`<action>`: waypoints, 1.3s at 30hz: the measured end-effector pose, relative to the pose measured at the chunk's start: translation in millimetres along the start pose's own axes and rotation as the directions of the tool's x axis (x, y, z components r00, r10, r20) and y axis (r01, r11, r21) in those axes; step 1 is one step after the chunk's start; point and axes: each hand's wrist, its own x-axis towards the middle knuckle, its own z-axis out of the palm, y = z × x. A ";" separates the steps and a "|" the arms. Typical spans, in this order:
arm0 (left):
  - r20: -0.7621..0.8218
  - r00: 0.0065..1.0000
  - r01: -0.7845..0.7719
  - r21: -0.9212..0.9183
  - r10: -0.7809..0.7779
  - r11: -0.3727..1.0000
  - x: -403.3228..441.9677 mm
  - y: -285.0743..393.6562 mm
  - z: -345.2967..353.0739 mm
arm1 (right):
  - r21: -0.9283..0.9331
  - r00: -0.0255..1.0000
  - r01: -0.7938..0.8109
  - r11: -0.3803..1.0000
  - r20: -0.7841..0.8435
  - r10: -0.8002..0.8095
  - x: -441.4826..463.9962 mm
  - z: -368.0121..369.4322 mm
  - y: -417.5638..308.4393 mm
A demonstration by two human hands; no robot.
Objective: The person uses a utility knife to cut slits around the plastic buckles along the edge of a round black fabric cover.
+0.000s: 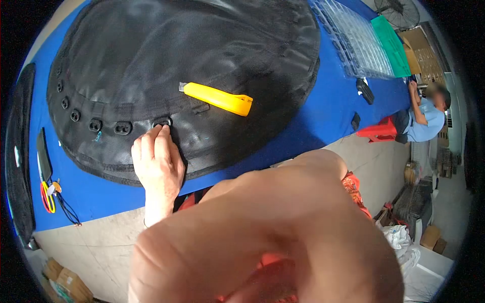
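My left hand (159, 161) is closed, its fingertips pressed together on a black oval fitting (162, 121) at the edge band of a large round black mesh piece (151, 55). Similar fittings run along the band to the left, one with a bit of blue-green thread beside it. To the right of my left hand, a yellow cutter (217, 98) lies on the mesh, its blade end pointing left. Blurred bare skin fills the lower middle, very close to the camera; my right hand's fingers cannot be made out there.
Scissors (45, 194) with red and yellow handles lie on the blue table (101, 199), beside a black rolled piece (21, 151). Clear plastic trays (353, 40) and a green tray (391, 45) stand at the back right. Another person (427, 118) sits at the far right.
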 end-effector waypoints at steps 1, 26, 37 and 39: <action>0.003 1.000 0.003 0.002 -0.003 1.000 0.2 0.3 -1.8 | 0.013 1.000 -0.005 1.000 0.001 0.005 2.2 0.0 1.0; -0.004 1.000 -0.003 -0.012 0.003 1.000 0.2 -0.7 1.7 | 0.402 0.998 -0.049 0.914 0.046 0.033 -1.5 -14.8 -23.5; -0.001 1.000 0.004 -0.023 -0.004 1.000 0.4 -0.6 1.6 | 0.514 0.997 -0.081 0.854 0.056 0.061 20.6 3.4 -12.5; 0.003 1.000 0.007 -0.020 -0.007 1.000 3.5 2.8 -3.0 | 0.531 0.996 -0.086 0.843 0.062 0.062 46.4 -13.9 10.9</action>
